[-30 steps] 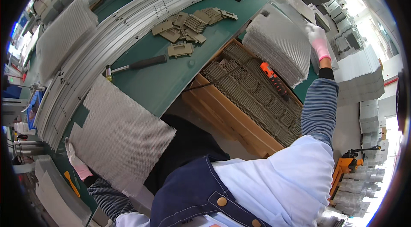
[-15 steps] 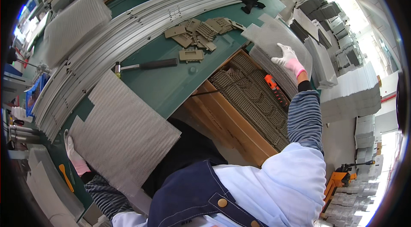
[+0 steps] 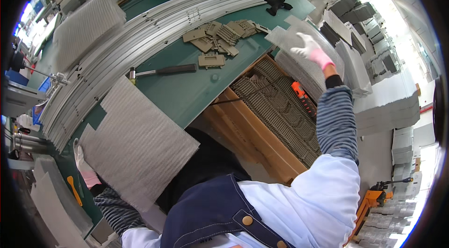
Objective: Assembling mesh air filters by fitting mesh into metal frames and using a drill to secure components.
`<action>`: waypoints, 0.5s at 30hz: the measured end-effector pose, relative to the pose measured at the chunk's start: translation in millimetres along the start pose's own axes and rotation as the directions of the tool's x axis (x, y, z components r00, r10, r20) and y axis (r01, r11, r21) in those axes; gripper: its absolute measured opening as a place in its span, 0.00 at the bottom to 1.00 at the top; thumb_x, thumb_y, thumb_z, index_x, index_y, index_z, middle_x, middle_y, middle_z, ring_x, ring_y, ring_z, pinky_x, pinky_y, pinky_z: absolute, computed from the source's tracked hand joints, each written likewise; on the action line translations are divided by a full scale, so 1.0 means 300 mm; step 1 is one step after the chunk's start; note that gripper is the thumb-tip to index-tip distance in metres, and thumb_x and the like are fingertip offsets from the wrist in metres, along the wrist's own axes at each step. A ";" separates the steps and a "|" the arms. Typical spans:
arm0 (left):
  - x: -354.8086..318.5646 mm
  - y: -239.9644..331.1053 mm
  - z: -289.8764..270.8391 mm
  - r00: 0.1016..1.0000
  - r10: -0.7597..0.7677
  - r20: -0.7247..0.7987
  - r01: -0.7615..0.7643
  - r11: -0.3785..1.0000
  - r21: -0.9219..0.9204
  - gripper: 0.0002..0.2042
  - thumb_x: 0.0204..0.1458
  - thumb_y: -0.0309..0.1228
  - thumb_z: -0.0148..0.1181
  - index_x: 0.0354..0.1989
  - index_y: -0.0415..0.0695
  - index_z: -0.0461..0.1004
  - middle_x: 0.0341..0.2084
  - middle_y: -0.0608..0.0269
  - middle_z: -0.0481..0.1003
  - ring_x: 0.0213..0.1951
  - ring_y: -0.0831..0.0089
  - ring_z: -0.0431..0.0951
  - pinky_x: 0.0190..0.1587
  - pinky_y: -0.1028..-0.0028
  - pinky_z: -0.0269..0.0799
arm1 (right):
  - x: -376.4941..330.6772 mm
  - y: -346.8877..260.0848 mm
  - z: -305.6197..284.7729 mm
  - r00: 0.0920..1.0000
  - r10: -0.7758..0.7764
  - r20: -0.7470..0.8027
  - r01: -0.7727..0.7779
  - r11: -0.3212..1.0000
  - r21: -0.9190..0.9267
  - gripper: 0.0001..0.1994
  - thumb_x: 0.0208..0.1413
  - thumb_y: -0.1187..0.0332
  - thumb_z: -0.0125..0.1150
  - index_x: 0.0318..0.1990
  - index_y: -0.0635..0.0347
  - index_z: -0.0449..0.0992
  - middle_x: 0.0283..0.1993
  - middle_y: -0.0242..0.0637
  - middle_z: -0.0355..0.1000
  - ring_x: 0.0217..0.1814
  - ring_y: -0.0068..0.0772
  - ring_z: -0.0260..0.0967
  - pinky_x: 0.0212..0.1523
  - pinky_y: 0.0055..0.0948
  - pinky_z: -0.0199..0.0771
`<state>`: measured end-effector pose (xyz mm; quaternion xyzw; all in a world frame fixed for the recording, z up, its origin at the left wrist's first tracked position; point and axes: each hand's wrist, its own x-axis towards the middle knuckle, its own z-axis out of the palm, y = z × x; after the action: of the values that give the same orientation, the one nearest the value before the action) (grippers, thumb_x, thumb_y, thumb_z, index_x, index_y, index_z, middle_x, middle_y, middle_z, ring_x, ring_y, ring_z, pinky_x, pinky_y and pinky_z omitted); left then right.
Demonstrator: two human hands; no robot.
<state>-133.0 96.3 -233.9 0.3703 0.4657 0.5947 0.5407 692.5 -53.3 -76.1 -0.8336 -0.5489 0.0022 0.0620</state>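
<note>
My left hand point(image 3: 85, 166), in a white glove with a pink cuff, is at the left edge of a grey metal mesh sheet point(image 3: 140, 140) with a stepped corner. The sheet covers part of this hand and looks held along that edge; it slants from the green table over my lap. At the right, my right hand point(image 3: 311, 50), gloved alike, is open with its fingers spread. It is over a stack of similar mesh sheets point(image 3: 327, 44); whether the fingertips touch the top sheet is hard to see.
A cardboard box point(image 3: 262, 142) full of tan parts stands beside the green table point(image 3: 173, 91), with an orange-handled tool point(image 3: 303, 98) in it. On the table lie a hammer point(image 3: 163, 70), several tan plates point(image 3: 211, 61), long metal strips point(image 3: 154, 28) and a black glove point(image 3: 277, 3).
My right hand has moved slightly up and left over the mesh stack. The left hand and its mesh sheet keep their places, while the whole view has shifted a little.
</note>
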 end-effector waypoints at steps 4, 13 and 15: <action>0.021 -0.001 -0.011 0.998 0.050 0.047 -0.053 0.995 0.080 0.21 0.62 0.36 0.50 0.62 0.41 0.64 0.57 0.61 0.66 0.58 0.70 0.65 0.62 0.72 0.59 | 0.021 -0.064 0.068 0.964 0.148 0.222 -0.126 0.986 -0.112 0.41 0.45 0.52 0.68 0.66 0.58 0.58 0.68 0.53 0.54 0.71 0.50 0.50 0.68 0.38 0.54; 0.014 -0.008 0.004 0.998 0.061 0.007 -0.062 0.989 0.137 0.21 0.62 0.37 0.50 0.62 0.41 0.64 0.57 0.62 0.66 0.58 0.70 0.65 0.62 0.72 0.59 | 0.036 0.041 0.092 0.997 0.069 0.031 -0.067 0.995 -0.077 0.43 0.41 0.48 0.71 0.65 0.56 0.61 0.66 0.54 0.57 0.70 0.49 0.53 0.66 0.38 0.56; 0.019 -0.013 -0.020 0.995 0.094 0.025 -0.097 0.979 0.181 0.21 0.62 0.37 0.50 0.62 0.42 0.64 0.57 0.62 0.66 0.58 0.70 0.66 0.62 0.72 0.59 | 0.055 0.047 0.014 0.983 0.090 0.160 -0.108 0.988 0.109 0.43 0.41 0.49 0.71 0.64 0.59 0.62 0.64 0.53 0.60 0.68 0.46 0.57 0.65 0.36 0.58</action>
<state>-138.3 100.9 -239.8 0.4450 0.4954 0.5716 0.4794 711.5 -43.3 -80.6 -0.8520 -0.5090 0.1020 0.0678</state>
